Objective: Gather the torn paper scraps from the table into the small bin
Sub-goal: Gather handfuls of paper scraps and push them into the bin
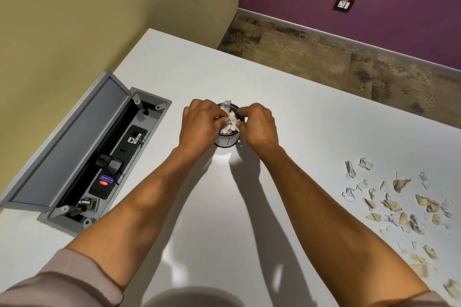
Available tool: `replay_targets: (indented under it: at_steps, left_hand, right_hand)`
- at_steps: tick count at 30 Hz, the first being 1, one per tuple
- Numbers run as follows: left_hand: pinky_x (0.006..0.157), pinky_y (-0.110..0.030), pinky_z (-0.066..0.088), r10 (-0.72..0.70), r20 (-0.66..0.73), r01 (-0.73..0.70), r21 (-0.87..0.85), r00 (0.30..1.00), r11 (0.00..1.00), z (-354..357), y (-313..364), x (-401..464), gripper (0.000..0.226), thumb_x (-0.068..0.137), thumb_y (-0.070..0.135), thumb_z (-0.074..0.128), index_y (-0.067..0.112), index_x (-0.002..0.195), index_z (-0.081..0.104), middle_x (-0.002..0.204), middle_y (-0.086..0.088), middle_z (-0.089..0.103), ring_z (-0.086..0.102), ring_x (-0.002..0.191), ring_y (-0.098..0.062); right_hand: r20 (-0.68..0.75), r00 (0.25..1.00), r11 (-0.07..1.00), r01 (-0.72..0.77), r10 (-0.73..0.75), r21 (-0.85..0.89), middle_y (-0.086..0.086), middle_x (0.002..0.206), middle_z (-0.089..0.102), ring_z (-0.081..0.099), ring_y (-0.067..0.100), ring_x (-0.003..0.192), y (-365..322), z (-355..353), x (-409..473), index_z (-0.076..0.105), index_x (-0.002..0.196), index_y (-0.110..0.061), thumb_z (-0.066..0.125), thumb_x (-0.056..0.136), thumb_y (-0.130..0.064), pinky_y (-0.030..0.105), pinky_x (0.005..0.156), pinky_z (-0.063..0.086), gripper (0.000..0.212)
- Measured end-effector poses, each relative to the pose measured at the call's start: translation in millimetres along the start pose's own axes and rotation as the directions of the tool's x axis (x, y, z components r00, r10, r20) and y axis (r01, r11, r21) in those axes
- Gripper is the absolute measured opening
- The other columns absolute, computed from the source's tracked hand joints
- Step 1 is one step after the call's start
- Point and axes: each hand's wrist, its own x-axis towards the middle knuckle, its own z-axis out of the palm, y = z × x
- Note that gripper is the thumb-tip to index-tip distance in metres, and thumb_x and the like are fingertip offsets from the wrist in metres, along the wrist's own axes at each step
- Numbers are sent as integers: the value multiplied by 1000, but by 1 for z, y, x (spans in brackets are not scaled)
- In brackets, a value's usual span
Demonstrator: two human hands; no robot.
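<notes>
Grey metal frames the cable hatch [74, 147] sunk into the left side of the white table [311, 117], its lid propped open toward the yellow wall. Inside sits a black power strip [117, 157] with a plug pushed in, a red lit switch and a small blue label; a white sticker higher up carries dark print, too small to read.

Just right of the hatch, the left hand [199, 123] hovers over the small bin [227, 141], fingers curled in narrow and pinching crumpled paper [230, 117] at the bin's mouth. The bin is a dark little cylinder standing upright near the table's middle, with a white band around its lower wall bearing dark marks that cannot be made out. It is filled to the rim, with paper rising above it.

The right hand [258, 127] meets the left over the bin, its fingers likewise bent close and gripping the same wad from the other side.

Far to the right, well apart from the bin, loose torn scraps [396, 202] lie scattered on the tabletop, white and tan, some showing faint purple print that is illegible. Beyond the table, a wall socket [343, 4] sits on the purple wall.
</notes>
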Motion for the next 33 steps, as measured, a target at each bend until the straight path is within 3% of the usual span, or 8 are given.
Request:
replay_targets:
  at_steps: [3,9,15,20,25,28,30,33]
  left_hand:
    - [87,-27,20,16,106,-30,129,994,991,6,0,11,15,88,37,68,28,97,76,109,8,61,43,116,-20]
    - [93,-34,23,3,210,-70,309,978,948,8,3,16,17,91,37,63,29,100,75,119,14,62,37,120,-19]
    - [95,-39,28,-36,310,-93,392,950,915,2,10,21,17,93,31,58,27,100,73,108,10,67,36,121,-21]
    - [92,-38,37,-18,332,-98,330,943,939,-15,13,28,19,93,31,60,27,107,73,109,1,69,49,117,-25]
    - [88,-39,49,-27,160,12,95,987,995,-25,19,34,20,88,27,70,16,104,72,114,-7,63,61,102,-26]
    - [83,-35,48,-86,333,24,186,939,982,-14,28,37,21,86,25,71,13,102,70,110,-8,61,60,103,-29]
    - [76,-33,47,-119,417,9,257,901,966,-5,32,37,14,87,22,68,8,89,66,97,-8,61,61,99,-32]
    - [81,-38,52,-187,468,35,315,864,948,7,34,40,20,90,16,62,7,106,68,108,-14,62,62,99,-34]
  right_hand:
    - [4,1000,999,-26,26,32,9,112,65,62,28,100,3,3,5,73,103,-16,68,86,-16,32,79,49,18]
    - [25,996,996,-83,83,12,8,111,61,62,28,93,0,8,11,71,94,-17,65,86,-14,32,73,50,10]
    - [12,993,992,-119,119,33,11,105,62,62,30,89,-6,14,13,67,86,-13,55,86,-6,31,69,47,14]
    - [5,983,961,-181,184,210,2,91,67,62,22,82,0,12,9,65,78,-21,62,86,-16,25,64,37,10]
    - [21,965,873,-247,263,420,0,78,71,69,27,65,8,6,0,65,97,-20,56,84,-6,39,63,59,21]
    - [85,951,796,-295,296,528,4,71,68,68,21,48,11,5,-3,66,107,-13,61,87,-3,37,46,59,23]
    - [115,947,757,-309,300,575,8,70,69,69,19,50,12,3,-4,66,107,-11,64,88,-4,34,46,58,21]
    - [142,937,709,-335,319,621,10,77,70,72,19,58,15,2,-5,67,107,-10,65,88,-4,25,52,58,20]
